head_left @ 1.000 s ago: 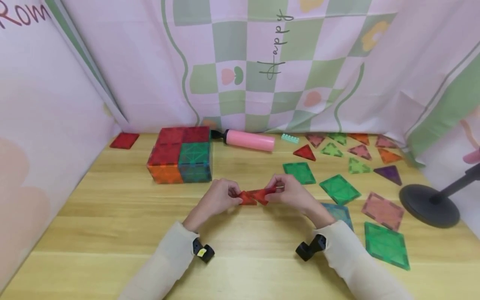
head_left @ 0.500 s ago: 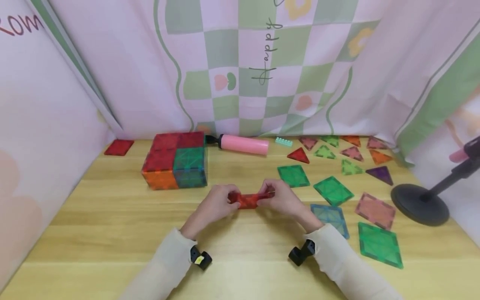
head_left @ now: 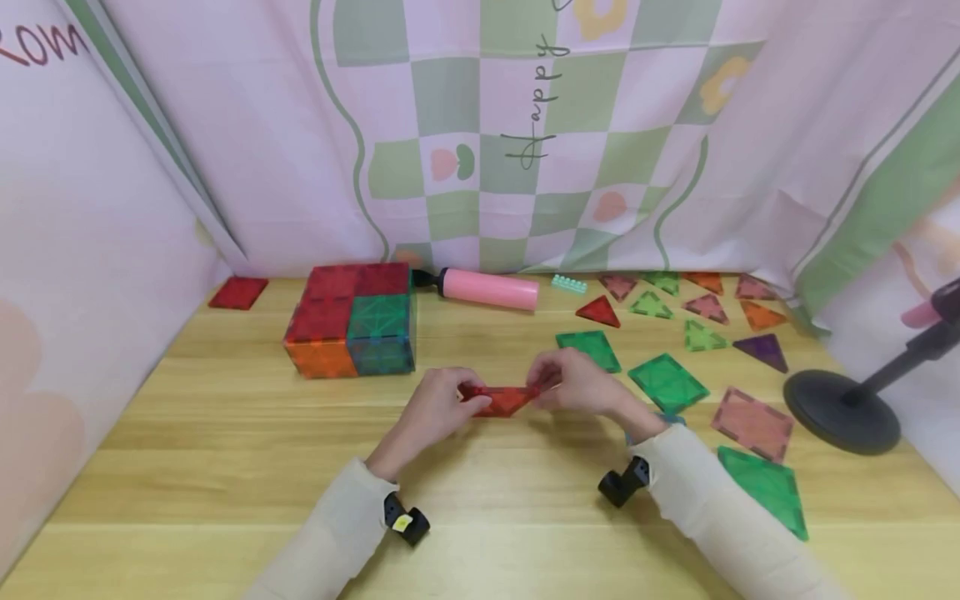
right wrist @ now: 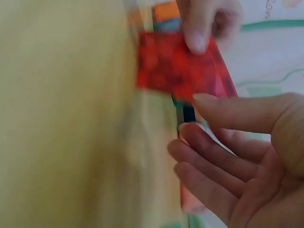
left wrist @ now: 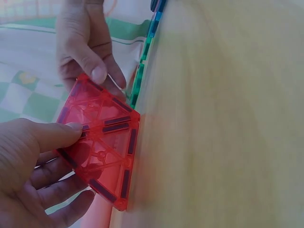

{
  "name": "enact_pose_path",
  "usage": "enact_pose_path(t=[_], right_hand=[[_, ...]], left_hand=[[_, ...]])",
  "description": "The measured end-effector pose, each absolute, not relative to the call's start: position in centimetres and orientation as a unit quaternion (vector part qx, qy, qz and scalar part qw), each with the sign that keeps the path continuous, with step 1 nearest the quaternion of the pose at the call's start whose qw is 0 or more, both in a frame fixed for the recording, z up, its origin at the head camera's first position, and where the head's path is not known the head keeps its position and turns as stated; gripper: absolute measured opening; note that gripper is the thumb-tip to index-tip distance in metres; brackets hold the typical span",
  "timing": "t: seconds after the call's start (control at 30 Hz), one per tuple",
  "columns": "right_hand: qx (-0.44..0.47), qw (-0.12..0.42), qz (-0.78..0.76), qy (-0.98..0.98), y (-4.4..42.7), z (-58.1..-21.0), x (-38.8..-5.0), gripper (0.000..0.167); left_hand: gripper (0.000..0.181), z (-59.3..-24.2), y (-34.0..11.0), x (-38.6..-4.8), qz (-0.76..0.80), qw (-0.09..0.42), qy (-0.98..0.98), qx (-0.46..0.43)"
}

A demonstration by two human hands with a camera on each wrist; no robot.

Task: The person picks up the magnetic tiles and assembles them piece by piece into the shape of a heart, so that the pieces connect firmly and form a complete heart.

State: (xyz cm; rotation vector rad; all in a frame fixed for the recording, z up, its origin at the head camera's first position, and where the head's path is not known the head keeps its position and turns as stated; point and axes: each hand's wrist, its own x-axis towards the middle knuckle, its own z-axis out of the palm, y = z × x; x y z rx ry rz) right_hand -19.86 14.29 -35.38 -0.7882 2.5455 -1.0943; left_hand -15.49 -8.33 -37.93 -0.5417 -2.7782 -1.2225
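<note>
- Thumb and fingers of the left hand pinch a set of joined red triangle tiles, the thumb lying across their near face.
- Right hand is at the other end, fingers loosely spread and thumb tip by a corner; whether it touches cannot be told.
- Red pieces sit between the hands over the middle of the wooden table.
- Beyond the left hand stands a block of tiles, its top red and green, its front orange and blue.
- Pink cylinder lies just beside it, black end toward the block; a mint brick is near its other end.
- Right of these are a red triangle, a purple triangle and other small triangles.
- Nearer lie a green square and a pink rectangle, beside a black stand.
- Single red tile lies far left.
</note>
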Motion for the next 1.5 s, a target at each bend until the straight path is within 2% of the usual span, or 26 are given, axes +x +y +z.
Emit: enact_pose_path(t=[0.1, 0.33, 0.5, 0.67, 0.83, 1.0, 1.17, 1.4, 1.5], right_hand=[[-0.268, 0.134, -0.358, 0.884, 15.7, -34.7, -21.8, 0.017], [-0.222, 0.049, -0.265, 0.937, 20.1, -34.8, -27.1, 0.019], [-0.205, 0.039, -0.179, 0.962, 22.7, -35.0, -30.2, 0.034], [-0.251, 0.044, -0.145, 0.956, 23.4, -35.2, -32.2, 0.045], [-0.301, 0.062, -0.107, 0.945, 23.3, -35.5, -33.3, 0.049], [-0.312, 0.097, -0.058, 0.943, 23.3, -35.7, -33.9, 0.049], [-0.318, 0.094, -0.01, 0.943, 23.2, -35.4, -34.0, 0.047], [-0.256, 0.128, -0.045, 0.957, 23.3, -34.8, -33.6, 0.047], [-0.247, 0.127, -0.078, 0.958, 23.4, -34.7, -33.5, 0.049]], left_hand=[[0.008, -37.9, -8.5, -15.5, -0.395, 0.029, -0.902, -0.171], [0.008, -38.0, -8.4, -15.4, -0.376, 0.048, -0.902, -0.208], [0.009, -38.0, -8.5, -15.4, -0.378, 0.051, -0.901, -0.207], [0.007, -37.9, -8.8, -15.5, -0.381, 0.058, -0.9, -0.201], [0.008, -38.0, -8.8, -15.5, -0.38, 0.059, -0.9, -0.203], [0.009, -38.2, -8.7, -15.5, -0.377, 0.051, -0.903, -0.199], [0.01, -38.2, -8.6, -15.4, -0.371, 0.047, -0.908, -0.187], [0.011, -38.3, -8.5, -15.5, -0.364, 0.049, -0.91, -0.191], [0.01, -38.3, -8.5, -15.6, -0.365, 0.051, -0.91, -0.192]])
